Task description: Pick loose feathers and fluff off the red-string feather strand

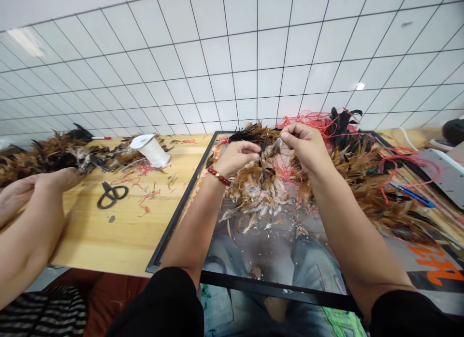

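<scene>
My left hand [239,158], with a red bead bracelet on the wrist, is closed in a pinch on a thin dark feather [265,142]. My right hand [306,146] pinches a small greyish feather [277,147] between thumb and fingers. The two hands face each other a short way apart. Below them a pile of brown and white feathers [259,189] lies on a glass panel with a black frame [181,211]. Behind my left hand sits a bundle of dark feathers [253,133]. Loose red string [286,175] lies between the hands.
On the wooden table [130,245] to the left are black scissors [111,196] and a white spool [151,151]. A co-worker's hands [43,187] touch feathers there. To the right lie more brown feathers [366,192], tangled red string [308,120] and a blue tool [416,196]. A tiled wall [242,56] stands behind.
</scene>
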A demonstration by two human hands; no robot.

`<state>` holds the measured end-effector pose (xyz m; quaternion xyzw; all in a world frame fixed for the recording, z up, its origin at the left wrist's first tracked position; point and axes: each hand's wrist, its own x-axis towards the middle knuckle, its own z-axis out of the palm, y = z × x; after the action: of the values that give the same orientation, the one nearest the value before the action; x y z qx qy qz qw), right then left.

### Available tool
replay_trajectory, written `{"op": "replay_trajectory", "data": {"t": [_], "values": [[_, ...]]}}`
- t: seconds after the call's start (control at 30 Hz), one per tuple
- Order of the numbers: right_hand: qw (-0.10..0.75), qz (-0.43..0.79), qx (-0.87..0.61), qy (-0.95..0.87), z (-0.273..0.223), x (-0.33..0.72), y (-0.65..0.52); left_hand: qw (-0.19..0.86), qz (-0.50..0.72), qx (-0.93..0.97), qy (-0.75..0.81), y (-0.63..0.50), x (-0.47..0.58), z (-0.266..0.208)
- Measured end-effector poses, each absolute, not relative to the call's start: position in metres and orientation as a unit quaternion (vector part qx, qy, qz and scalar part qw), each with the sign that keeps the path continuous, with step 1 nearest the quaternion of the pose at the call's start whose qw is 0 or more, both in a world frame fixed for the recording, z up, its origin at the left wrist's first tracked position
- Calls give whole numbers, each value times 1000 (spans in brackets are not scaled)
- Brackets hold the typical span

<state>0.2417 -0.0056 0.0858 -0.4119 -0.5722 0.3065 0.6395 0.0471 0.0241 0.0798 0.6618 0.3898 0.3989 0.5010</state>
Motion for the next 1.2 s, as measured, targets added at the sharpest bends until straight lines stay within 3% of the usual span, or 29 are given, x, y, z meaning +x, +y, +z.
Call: {"op": "replay_trajectory", "data": {"t": [0.1, 0.33, 0.63, 0.8, 1.0, 1.2], "values": [[622, 290, -411, -600, 83, 239, -5, 519, 516, 586, 348, 21, 55, 78], [599, 247, -418, -637, 75, 218, -7, 628, 466, 557, 281, 5, 67, 86], [565, 182, -451, -667, 66, 217, -2, 548, 429, 613, 374, 13, 51, 90], [403, 109, -509, -752, 54, 214, -1, 456, 531, 578, 420, 22, 45, 95], [189, 2, -477, -858, 27, 172, -19, 453, 569, 550, 410, 28, 41, 98], [172, -40, -469, -865, 10, 166, -16, 471, 560, 553, 398, 30, 43, 93]]}}
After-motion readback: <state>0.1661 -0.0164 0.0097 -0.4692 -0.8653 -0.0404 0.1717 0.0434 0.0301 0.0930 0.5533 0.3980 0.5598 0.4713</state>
